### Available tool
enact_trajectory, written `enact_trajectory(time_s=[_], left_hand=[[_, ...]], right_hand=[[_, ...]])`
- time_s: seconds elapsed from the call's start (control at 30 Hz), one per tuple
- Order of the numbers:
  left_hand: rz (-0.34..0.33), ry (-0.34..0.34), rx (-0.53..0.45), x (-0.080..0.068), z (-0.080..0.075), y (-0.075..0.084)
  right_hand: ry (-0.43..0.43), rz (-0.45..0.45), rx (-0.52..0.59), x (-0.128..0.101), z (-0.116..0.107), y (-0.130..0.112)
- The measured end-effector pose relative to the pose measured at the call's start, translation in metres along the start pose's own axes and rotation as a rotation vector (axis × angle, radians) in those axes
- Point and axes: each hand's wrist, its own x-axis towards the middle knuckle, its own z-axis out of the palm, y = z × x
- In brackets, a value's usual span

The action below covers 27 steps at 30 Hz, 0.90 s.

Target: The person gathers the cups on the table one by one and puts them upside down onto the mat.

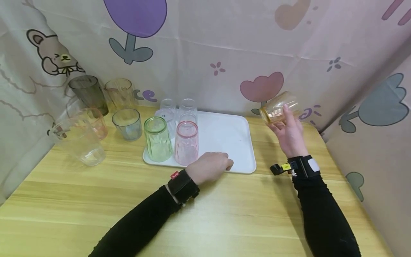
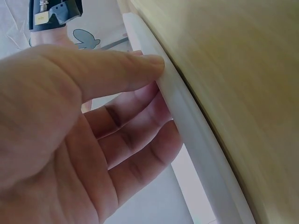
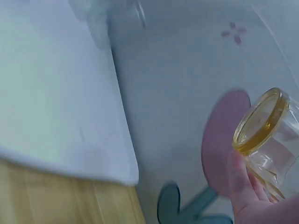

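My right hand [image 1: 290,137] holds an amber glass [image 1: 279,107] in the air to the right of the white tray [image 1: 229,139]. The glass lies tilted nearly sideways, its thick yellow base [image 3: 268,122] plain in the right wrist view. At the tray's front rim is my left hand [image 1: 210,166]; the left wrist view has its thumb and curled fingers pinching the rim [image 2: 187,109]. On the tray's left half stand a green glass [image 1: 158,142] and a pink glass [image 1: 187,146], upside down, with clear glasses [image 1: 188,107] behind them.
Left of the tray stand a dark grey glass [image 1: 90,94], a yellowish glass [image 1: 120,92], a bluish glass [image 1: 128,125], an orange-pink glass [image 1: 99,125] and a large clear glass [image 1: 85,146]. A printed curtain [image 1: 199,46] hangs behind the wooden table [image 1: 96,200].
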Motion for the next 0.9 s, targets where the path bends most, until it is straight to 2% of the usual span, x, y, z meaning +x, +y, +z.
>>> enact_trajectory(time_s=[0.33, 0.6, 0.73, 0.9], left_hand=[[-0.006, -0.001, 0.002, 0.002, -0.001, 0.000], [-0.019, 0.027, -0.045, 0.003, 0.000, 0.000], [-0.030, 0.094, -0.043, 0.004, -0.001, -0.001], [-0.066, 0.250, -0.027, 0.006, -0.004, -0.002]], right_hand=[[-0.127, 0.026, -0.027, -0.012, 0.029, 0.027], [-0.149, 0.067, -0.069, -0.021, 0.039, 0.044], [-0.148, 0.091, -0.119, -0.022, 0.040, 0.051], [-0.135, 0.140, -0.122, -0.021, 0.040, 0.058]])
